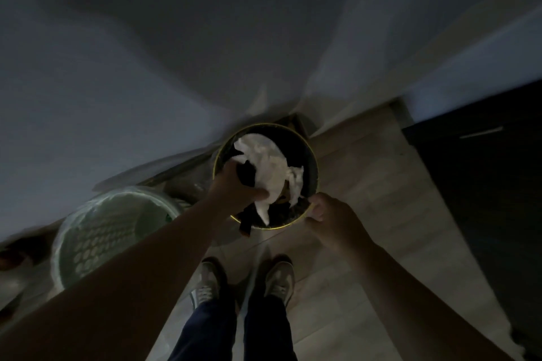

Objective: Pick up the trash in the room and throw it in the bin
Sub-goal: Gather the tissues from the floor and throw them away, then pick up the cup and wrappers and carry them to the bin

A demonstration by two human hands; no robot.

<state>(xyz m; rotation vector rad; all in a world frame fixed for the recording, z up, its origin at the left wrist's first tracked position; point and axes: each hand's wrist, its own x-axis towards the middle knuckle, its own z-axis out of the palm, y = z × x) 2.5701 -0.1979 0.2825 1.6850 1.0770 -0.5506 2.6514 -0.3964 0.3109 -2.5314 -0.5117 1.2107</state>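
Nearest the camera, two legs in dark trousers [205,328] stand on a pale wooden floor [366,184]; the feet wear light lace-up shoes [206,283], toes pointing towards the bin; both bare forearms reach forward and down from the bottom corners of the view.

The right hand [331,220] sits at the near-right edge of the bin [315,167]; its fingers are curled at the rim and seem to pinch it, though the light is dim and the picture slightly blurred, so the grip is not certain.

The left hand [234,184] is over the left side of the bin's mouth; its fingers and thumb are clenched round a bunch of crumpled white paper [269,167] together with a dark scrap [247,176]; the paper spreads across the opening from the far rim to the near rim, and one white tail hangs down inside near the front; whether it rests on what lies in the bin or is held clear of it I cannot tell.

The bin is round and dark with a thin yellow rim; it stands on the floor close to the wall; dark matter lies inside it beneath the paper.

To the left, just beside the bin, stands a pale green basket [96,231] with a perforated side; to the right, a dark cabinet [484,184] rises from the floor; beyond them all runs a plain white wall [146,67].
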